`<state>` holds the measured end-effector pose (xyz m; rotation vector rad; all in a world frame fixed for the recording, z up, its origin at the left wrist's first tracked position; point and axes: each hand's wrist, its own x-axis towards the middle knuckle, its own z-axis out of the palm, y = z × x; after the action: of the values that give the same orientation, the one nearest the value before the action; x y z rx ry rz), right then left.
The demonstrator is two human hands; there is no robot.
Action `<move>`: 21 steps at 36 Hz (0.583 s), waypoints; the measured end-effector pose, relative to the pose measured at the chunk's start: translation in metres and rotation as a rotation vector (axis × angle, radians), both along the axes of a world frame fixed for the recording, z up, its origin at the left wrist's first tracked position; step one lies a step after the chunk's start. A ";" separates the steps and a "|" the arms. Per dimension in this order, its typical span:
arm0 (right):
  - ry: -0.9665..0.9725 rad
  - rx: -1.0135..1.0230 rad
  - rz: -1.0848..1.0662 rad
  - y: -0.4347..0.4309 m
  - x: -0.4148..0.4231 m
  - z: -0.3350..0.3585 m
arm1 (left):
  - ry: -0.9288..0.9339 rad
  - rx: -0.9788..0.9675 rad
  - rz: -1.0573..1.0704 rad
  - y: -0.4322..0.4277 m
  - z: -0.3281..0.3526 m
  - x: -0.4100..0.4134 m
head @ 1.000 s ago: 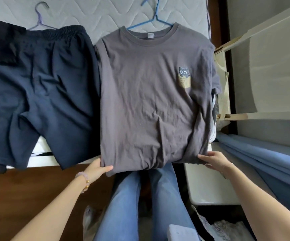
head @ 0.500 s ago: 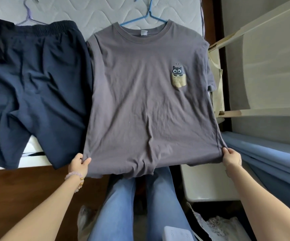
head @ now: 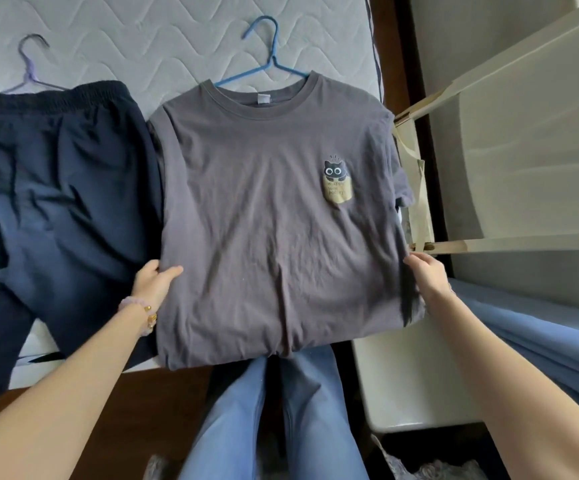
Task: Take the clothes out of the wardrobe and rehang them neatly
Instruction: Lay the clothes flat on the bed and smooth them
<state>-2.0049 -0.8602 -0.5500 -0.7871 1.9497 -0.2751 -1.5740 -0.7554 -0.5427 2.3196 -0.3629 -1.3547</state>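
Note:
A grey t-shirt (head: 274, 237) with a small cat print lies flat on the mattress, hung on a blue hanger (head: 267, 60) whose hook shows above the collar. My left hand (head: 154, 280) grips the shirt's left side edge, thumb on top of the cloth. On the opposite side, my right hand (head: 426, 271) holds the right edge at about the same height. The shirt's hem hangs over the bed's front edge. Dark navy shorts (head: 49, 216) lie to the left on a purple hanger (head: 30, 69).
The quilted white mattress (head: 149, 39) fills the back. Open cream wardrobe doors (head: 523, 161) stand at the right, with blue fabric (head: 541, 334) below them. A white bin (head: 409, 386) sits by my jeans-clad legs (head: 264, 420). Brown wood floor (head: 14, 407) lies at the lower left.
Both hands have left the shirt's bottom hem corners and moved up to its side edges. The hem, stretched wide before, now hangs loose over the bed edge.

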 end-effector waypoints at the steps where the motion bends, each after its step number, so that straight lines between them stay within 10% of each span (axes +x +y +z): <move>1: -0.015 -0.012 -0.032 -0.010 0.003 0.000 | -0.017 -0.019 0.011 -0.012 0.001 0.000; 21: -0.390 0.046 -0.539 -0.137 0.031 -0.032 | -0.163 -0.025 0.053 -0.070 -0.003 -0.001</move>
<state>-1.9738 -0.9974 -0.5821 -0.1417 1.7503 -0.6510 -1.5750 -0.8249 -0.5455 2.4083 -0.3635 -1.1333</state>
